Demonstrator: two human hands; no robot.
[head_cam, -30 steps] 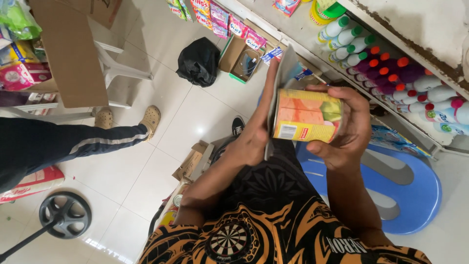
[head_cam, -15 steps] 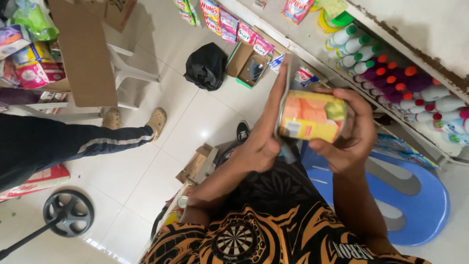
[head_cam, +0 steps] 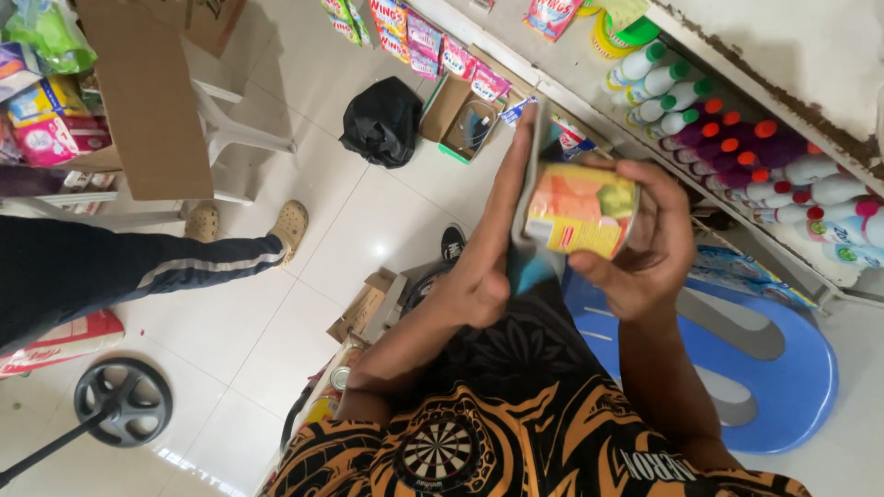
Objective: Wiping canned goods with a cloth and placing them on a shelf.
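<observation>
The white tiled floor (head_cam: 276, 276) carries a blue plastic stool (head_cam: 783, 368) at its right side, below a shelf (head_cam: 589, 83) of capped bottles (head_cam: 737, 138). A second person's dark-trousered leg (head_cam: 110, 267) stretches in from the floor's left edge, and a black bag (head_cam: 382, 120) lies near the top by an open cardboard box (head_cam: 465, 124). In the middle, the right hand (head_cam: 649, 244) has its grip wrapped round an orange-and-yellow can (head_cam: 580, 210), held on its side above the lap. The left hand (head_cam: 488, 248) presses a grey-blue cloth (head_cam: 532, 184) flat against the can's end, its grip closed on the cloth.
</observation>
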